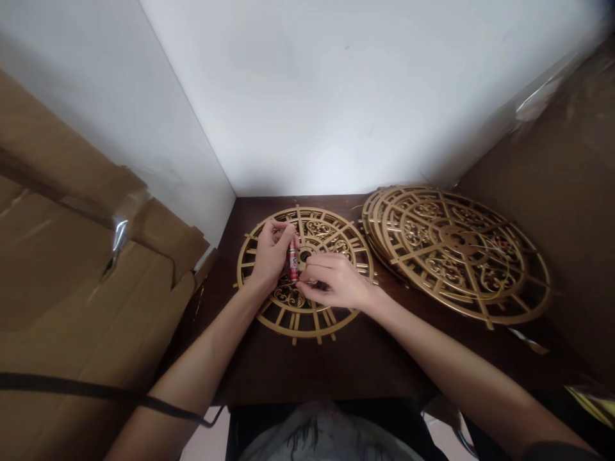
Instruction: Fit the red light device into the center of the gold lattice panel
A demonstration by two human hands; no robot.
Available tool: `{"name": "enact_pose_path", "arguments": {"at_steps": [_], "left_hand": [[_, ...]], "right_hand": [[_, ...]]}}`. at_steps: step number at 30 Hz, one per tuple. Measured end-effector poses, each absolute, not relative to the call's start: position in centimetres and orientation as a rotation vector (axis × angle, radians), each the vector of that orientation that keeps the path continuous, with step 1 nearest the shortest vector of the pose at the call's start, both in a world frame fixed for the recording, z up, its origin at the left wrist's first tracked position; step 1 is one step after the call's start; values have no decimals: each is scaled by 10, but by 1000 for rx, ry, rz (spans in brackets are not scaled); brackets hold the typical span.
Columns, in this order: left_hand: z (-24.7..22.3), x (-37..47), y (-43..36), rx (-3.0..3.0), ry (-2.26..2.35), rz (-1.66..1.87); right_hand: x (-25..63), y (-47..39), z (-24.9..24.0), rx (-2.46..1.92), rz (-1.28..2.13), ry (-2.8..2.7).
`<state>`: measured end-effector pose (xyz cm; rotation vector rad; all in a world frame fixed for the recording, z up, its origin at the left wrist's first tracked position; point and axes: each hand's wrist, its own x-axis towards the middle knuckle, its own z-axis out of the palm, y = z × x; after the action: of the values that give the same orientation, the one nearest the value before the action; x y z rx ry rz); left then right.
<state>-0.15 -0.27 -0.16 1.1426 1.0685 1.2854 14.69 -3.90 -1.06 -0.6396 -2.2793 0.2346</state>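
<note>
A round gold clock dial (314, 320) with Roman numerals and scrollwork lies flat on the dark table. Over its middle is a small red and silver cylinder that looks like a battery (293, 261). The fingertips of my left hand (273, 251) are closed at the battery's far end. My right hand (336, 280) has its fingers curled together beside the near end; whether they touch the battery or hold something small is hidden. Both hands rest just above the dial, partly covering its centre.
More gold dials (461, 246) are piled at the right, with thin yellow and red strands on top. Cardboard boxes (72, 269) stand at the left, and another (571, 173) at the right. A white wall (327, 96) closes the back. A black cord (96, 387) crosses the lower left.
</note>
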Motion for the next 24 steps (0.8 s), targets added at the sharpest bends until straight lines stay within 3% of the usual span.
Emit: {"name": "enact_pose_path", "arguments": {"at_steps": [24], "left_hand": [[1,2,-5,1127,1169,1236]], "right_hand": [[142,-41,-8,-764,-69,-2281]]}}
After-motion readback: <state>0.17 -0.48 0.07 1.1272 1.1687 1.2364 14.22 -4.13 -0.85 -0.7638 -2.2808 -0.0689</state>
